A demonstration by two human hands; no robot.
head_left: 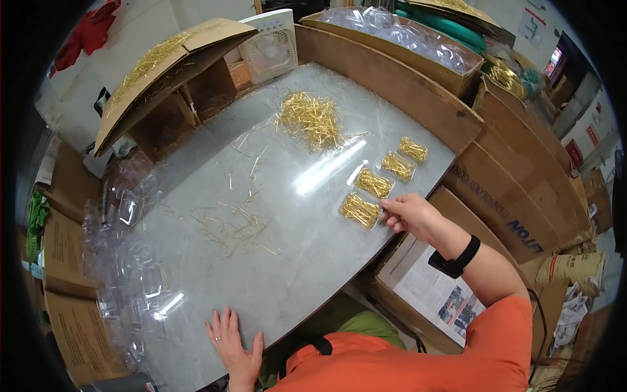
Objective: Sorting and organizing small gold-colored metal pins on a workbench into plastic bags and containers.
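Observation:
My right hand [410, 214] is closed, pinching the right edge of the nearest clear plastic tray [373, 227] by the table's right edge. This tray is filled with a bundle of thin gold-coloured wire pieces [358, 209]. Beyond it, similar filled trays stand in a row: a second [374, 182], a third [398, 166] and the farthest [413, 149]. My left hand [234, 346] rests flat on the grey tabletop [287, 287] near its front edge, fingers apart, holding nothing. Loose gold wire pieces [236, 227], some apparently bent at one end, lie scattered ahead of it.
A large heap of gold wire pieces [310, 119] lies at the table's far side. Empty clear plastic trays [134, 281] crowd the left edge. A white fan [269, 47] stands at the back. Cardboard boxes [516, 189] border the right, with an open box [428, 287] below the edge.

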